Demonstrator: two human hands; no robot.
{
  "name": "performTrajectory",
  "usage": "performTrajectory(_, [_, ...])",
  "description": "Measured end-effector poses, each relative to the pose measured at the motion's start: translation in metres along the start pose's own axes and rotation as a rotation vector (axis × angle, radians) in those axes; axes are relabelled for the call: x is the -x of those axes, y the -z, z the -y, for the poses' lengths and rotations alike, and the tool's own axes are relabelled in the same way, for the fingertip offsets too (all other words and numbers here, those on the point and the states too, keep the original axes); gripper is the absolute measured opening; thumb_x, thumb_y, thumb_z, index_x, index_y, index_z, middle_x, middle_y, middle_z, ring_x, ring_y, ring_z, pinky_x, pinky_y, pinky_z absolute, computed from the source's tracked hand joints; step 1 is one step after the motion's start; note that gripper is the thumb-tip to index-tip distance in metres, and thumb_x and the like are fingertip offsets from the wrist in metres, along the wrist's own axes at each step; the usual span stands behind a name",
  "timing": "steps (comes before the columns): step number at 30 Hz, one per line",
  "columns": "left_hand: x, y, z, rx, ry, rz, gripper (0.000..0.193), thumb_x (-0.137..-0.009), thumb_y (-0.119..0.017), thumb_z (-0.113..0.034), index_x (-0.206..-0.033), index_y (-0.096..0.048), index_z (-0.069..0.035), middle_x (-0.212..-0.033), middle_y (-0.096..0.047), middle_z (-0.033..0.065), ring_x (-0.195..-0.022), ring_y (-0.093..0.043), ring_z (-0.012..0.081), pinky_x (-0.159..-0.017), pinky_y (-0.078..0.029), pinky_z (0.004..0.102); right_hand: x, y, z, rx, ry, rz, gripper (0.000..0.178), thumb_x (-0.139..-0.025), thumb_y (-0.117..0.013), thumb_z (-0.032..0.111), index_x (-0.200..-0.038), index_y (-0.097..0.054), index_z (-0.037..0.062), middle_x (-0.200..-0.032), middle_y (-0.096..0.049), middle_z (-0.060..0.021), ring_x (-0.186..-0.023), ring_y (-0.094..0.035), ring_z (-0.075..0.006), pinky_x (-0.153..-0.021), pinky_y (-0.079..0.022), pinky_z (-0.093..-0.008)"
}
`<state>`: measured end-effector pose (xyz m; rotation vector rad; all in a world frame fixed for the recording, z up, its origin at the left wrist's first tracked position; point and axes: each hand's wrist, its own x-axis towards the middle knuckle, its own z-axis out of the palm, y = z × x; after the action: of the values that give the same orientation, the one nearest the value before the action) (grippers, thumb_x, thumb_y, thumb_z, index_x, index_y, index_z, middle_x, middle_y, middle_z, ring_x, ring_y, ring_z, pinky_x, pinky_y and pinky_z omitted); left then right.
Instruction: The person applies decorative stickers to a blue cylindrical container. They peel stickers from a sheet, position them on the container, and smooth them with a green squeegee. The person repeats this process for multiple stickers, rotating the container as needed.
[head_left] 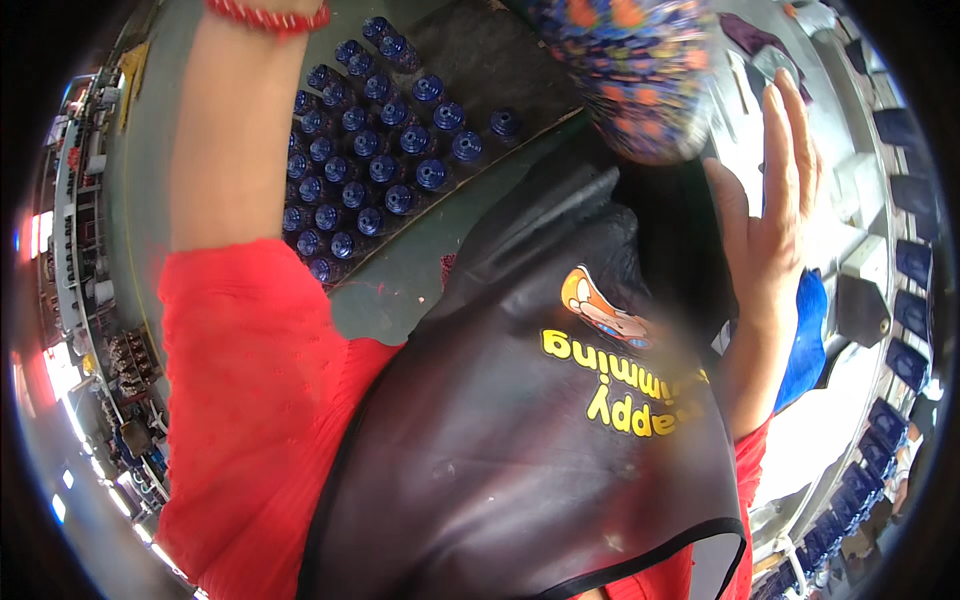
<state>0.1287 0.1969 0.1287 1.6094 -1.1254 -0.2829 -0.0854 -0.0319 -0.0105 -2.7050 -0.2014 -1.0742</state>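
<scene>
A rounded, patterned thing (pixel 630 85), fabric-like and flecked with blue, orange and white, is showing blurred at the top centre, beyond the dark apron (pixel 480 420) and left of the right hand (pixel 775 210). That hand's grip is standing wide, the thumb pointing away from straight fingers; whether the fingertips are touching the small glassy piece (pixel 772 62) beside them, I cannot tell. The left hand is lying beyond the upper edge, so I cannot tell its grip; a red bracelet (pixel 268 17) is circling the bare forearm (pixel 235 140). The smooth, faintly glossy apron is draping down the front (its yellow lettering is appearing upside down) between red sleeves (pixel 250 390). Farther left, glossy, round blue pieces (pixel 383 167) are standing in rows on a dark board (pixel 500 65); at right, a blue cloth (pixel 805 345) is lying beside a bright worktop (pixel 825 410).
</scene>
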Motion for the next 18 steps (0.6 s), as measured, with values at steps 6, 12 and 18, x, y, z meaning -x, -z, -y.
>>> performTrajectory(6, [0.033, 0.009, 0.157, -0.729, -0.131, -0.243, 0.021, -0.089, -0.073, -0.023, -0.097, -0.063, -0.005, -0.078, -0.063, 0.0125, -0.072, -0.064, 0.028, -0.067, -0.051, 0.038, -0.012, -0.017, -0.034, 0.228, -0.148, 0.219, 0.062, -0.089, -0.073, 0.008, -0.147, -0.052, 0.0166, -0.15, -0.052, -0.0112, -0.131, -0.054, -0.0345, -0.109, -0.045, -0.0442])
performTrajectory(12, [0.083, 0.008, 0.318, -0.866, 0.305, -0.347, 0.023, -0.091, -0.068, -0.023, -0.104, -0.06, -0.006, -0.1, -0.062, 0.0234, -0.092, -0.063, 0.0458, -0.078, -0.052, 0.0532, 0.016, 0.01, -0.033, 0.501, -0.172, 0.444, 0.057, -0.09, -0.071, 0.008, -0.144, -0.055, 0.0166, -0.15, -0.053, -0.009, -0.132, -0.05, -0.0371, -0.107, -0.047, -0.0462])
performTrajectory(18, [0.132, 0.01, 0.424, -0.955, 0.569, -0.381, 0.039, -0.093, -0.066, -0.035, -0.115, -0.065, -0.003, -0.107, -0.068, 0.0308, -0.1, -0.067, 0.0475, -0.088, -0.055, 0.0533, 0.028, 0.069, 0.005, 0.539, -0.247, 0.545, 0.058, -0.09, -0.069, 0.002, -0.144, -0.056, 0.0148, -0.149, -0.052, -0.0107, -0.135, -0.047, -0.0367, -0.11, -0.043, -0.0479])
